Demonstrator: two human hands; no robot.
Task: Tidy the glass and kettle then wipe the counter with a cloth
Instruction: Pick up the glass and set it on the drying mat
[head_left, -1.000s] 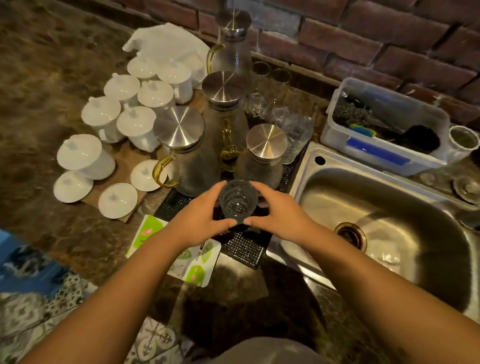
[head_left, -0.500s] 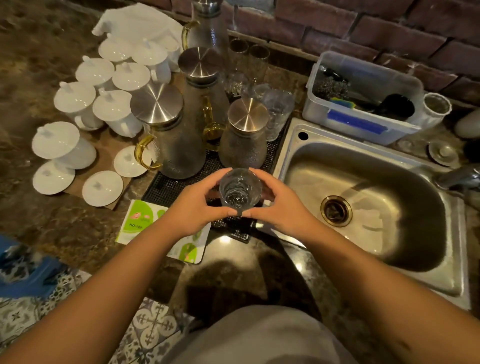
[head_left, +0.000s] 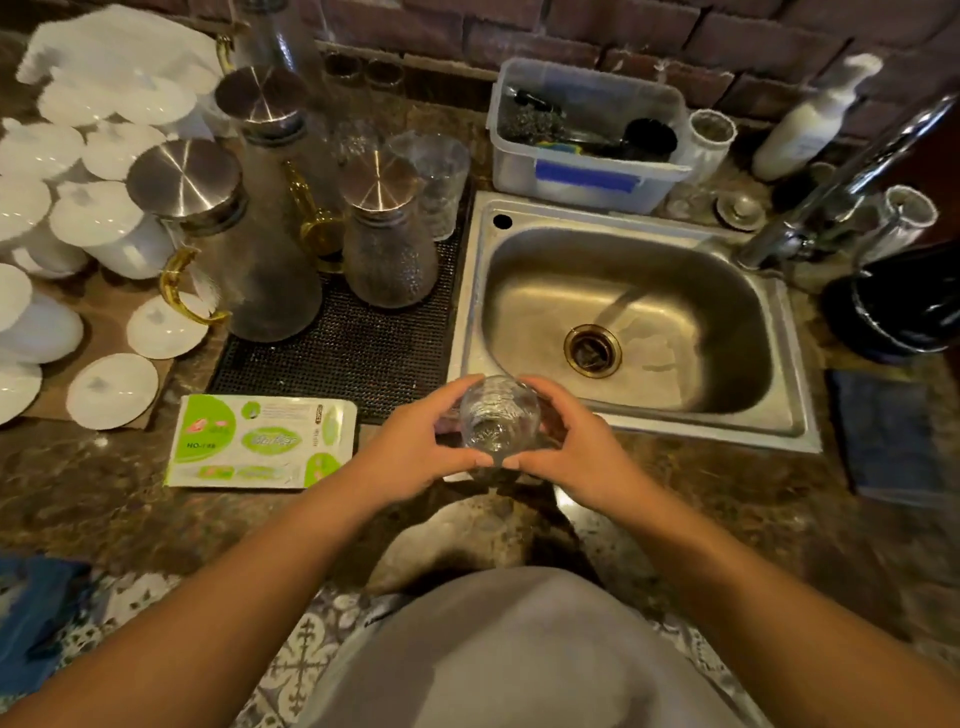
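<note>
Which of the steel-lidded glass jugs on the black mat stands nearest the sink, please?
The short jug with no visible handle, rightmost on the mat beside the sink; the other jugs stand further left.

A clear textured glass (head_left: 500, 419) — upright, mouth toward the camera — over the counter's front edge.

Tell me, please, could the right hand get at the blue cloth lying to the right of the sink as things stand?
Probably not yet: the right hand and left hand both grip the glass. The counter between it and the blue cloth looks free.
</note>
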